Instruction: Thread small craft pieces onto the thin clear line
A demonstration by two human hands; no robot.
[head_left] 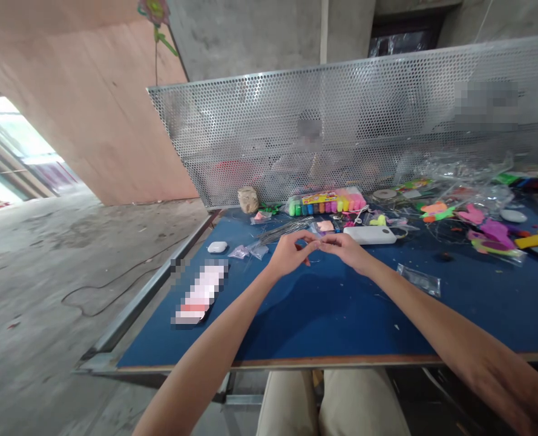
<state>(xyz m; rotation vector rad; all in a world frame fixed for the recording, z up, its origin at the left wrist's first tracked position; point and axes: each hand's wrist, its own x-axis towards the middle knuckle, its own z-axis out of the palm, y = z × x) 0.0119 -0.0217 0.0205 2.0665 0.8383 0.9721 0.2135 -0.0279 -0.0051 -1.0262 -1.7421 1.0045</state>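
Above the middle of the blue table [327, 327], my left hand [291, 251] and my right hand [344, 248] meet at the fingertips. The fingers of both are pinched together. Whatever they hold between them is too small or hidden to make out. Right behind my left hand lies a bundle of thin metal wires [282, 231]. A small bag with a pale pink piece [325, 226] rests just beyond the fingertips. The white power strip [369, 235] lies behind my right hand.
To the left are small clear bags [249, 251], a white earbud case [217, 247] and a blurred-out phone-like object [200, 293]. A multicoloured clay pack [327, 201] sits before the perforated metal screen [269, 133]. Colourful clay pieces [491, 230] and a clear bag [419, 280] lie right.
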